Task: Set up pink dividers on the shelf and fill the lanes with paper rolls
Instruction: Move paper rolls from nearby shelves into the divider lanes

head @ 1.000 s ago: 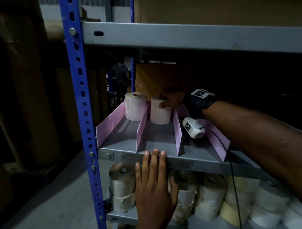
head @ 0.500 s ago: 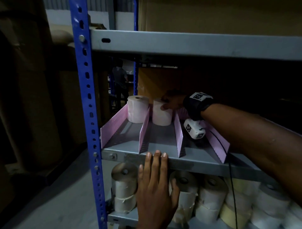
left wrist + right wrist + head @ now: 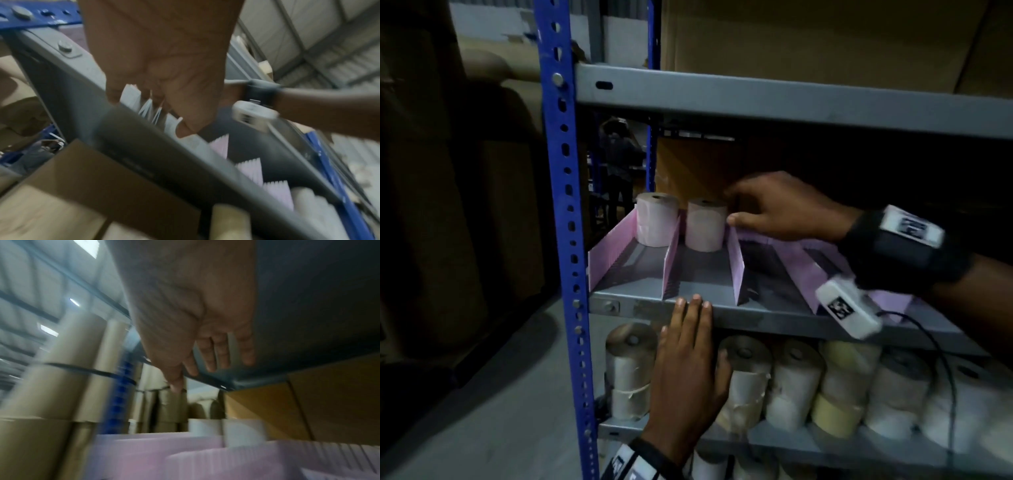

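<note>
Dividers (image 3: 738, 270) upright; lane fronts free; left grip (image 3: 685, 370) flat on shelf edge (image 3: 774, 317), right grip (image 3: 780, 209) spread, empty.

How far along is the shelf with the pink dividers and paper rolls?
Done: four pink dividers stand on the shelf, and the two leftmost lanes each hold one roll at the back, the left roll and the second roll.
In hand: nothing; the right hand is open beside the second roll, the left hand rests on the shelf edge.
Left: fill the lanes.
</note>
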A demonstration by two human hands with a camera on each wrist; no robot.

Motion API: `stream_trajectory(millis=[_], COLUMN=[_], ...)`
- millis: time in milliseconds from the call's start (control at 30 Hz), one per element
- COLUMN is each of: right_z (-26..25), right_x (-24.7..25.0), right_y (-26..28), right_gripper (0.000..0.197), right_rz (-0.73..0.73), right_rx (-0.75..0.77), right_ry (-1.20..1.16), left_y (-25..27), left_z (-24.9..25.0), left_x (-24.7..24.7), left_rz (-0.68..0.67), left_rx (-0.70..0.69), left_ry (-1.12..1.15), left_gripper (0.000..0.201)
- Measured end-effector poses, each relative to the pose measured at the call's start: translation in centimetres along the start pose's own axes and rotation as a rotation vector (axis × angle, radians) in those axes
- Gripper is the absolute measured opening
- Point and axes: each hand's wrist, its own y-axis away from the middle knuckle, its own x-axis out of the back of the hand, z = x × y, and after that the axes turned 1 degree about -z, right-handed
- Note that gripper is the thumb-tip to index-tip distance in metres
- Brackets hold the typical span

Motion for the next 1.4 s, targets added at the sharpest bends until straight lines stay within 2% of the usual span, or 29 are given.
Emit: stream_trajectory(millis=[100, 167, 300, 400, 567, 633, 733, 867, 967, 1067, 1167, 1267, 1400], right_z=[-2.3, -3.7, -5.1, -4.6, -0.5, 2.0, 6.3, 13.0, 17.9, 22.9, 28.0, 33.0, 38.9], right_x=[2.4, 3.1, 2.8, 1.9, 0.7, 0.7, 0.7, 1.6, 2.5, 3.5, 4.5, 4.9, 4.6], right_y=[6.7, 11.2, 19.8, 25.6, 34.3, 37.5, 41.9, 47.4, 50.5, 52.0, 51.7, 49.8, 46.2], right_gripper=[0.050, 0.049, 0.047, 0.043, 0.043, 0.047, 0.050, 0.053, 0.054, 0.053, 0.047, 0.045, 0.042], right_rz=[0.110, 0.140, 0.134, 0.096, 0.028, -0.031, -0.101, -0.107, -0.044, 0.052, 0.140, 0.172, 0.147], right_rx=[0.026, -0.011, -0.138, -0.257, -0.506, -0.596, -0.670, -0.717, -0.750, -0.763, -0.786, -0.781, -0.767], right_ry=[-0.004, -0.031, -0.110, -0.140, -0.138, -0.125, -0.100, -0.059, -0.077, -0.134, -0.204, -0.239, -0.261], left_y=[1.2, 2.7, 5.7, 7.3, 8.9, 9.1, 9.3, 9.1, 8.0, 5.1, 0.0, -6.5, -14.4], left_z=[1.0, 2.4, 7.6, 11.2, 16.2, 18.9, 23.1, 31.2, 37.3, 42.6, 46.9, 49.7, 51.9], left_x=[0.1, -0.3, -1.2, -1.9, -4.5, -5.7, -7.8, -10.4, -12.3, -13.8, -15.2, -17.3, -21.1], left_rz=[0.048, 0.096, 0.171, 0.139, 0.000, -0.062, -0.097, -0.102, -0.113, -0.175, -0.247, -0.358, -0.502], left_rx=[0.039, 0.056, 0.026, -0.055, -0.043, -0.041, -0.060, -0.043, -0.047, -0.163, -0.251, -0.155, 0.060], left_ry=[0.217, 0.365, 0.584, 0.616, 0.622, 0.650, 0.663, 0.737, 0.784, 0.782, 0.753, 0.768, 0.808], left_gripper=[0.066, 0.064, 0.058, 0.054, 0.040, 0.041, 0.043, 0.041, 0.037, 0.033, 0.033, 0.034, 0.036])
